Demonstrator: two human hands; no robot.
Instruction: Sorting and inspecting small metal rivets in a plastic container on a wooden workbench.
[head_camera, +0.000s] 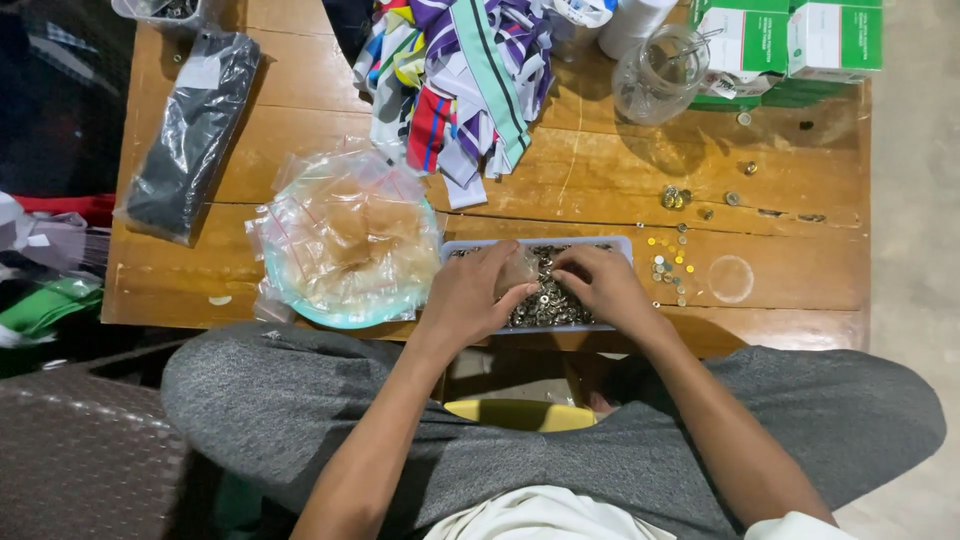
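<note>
A shallow pale tray (625, 243) full of small metal rings and fasteners (548, 298) sits at the near edge of the wooden bench (600, 170), right in front of the person. Both hands are over it. The left hand (470, 295) holds a small clear plastic bag (518, 270) above the tray, its fingers pinched together on the bag's edge. The right hand (603, 283) rests on the pile, fingers bent down and drawn together among the metal pieces; whether they grip any cannot be told.

Just left of the tray, touching or nearly so, a round light-blue plate (300, 305) carries a heap of empty clear zip bags (345, 230). To the tray's right, loose small fasteners (670, 265) lie scattered on the wood. Farther back are a bundle of striped ribbons (465, 80), a clear glass jar (655, 75), green-and-white boxes (790, 40), and at the left a long dark packet in clear wrap (190, 130).
</note>
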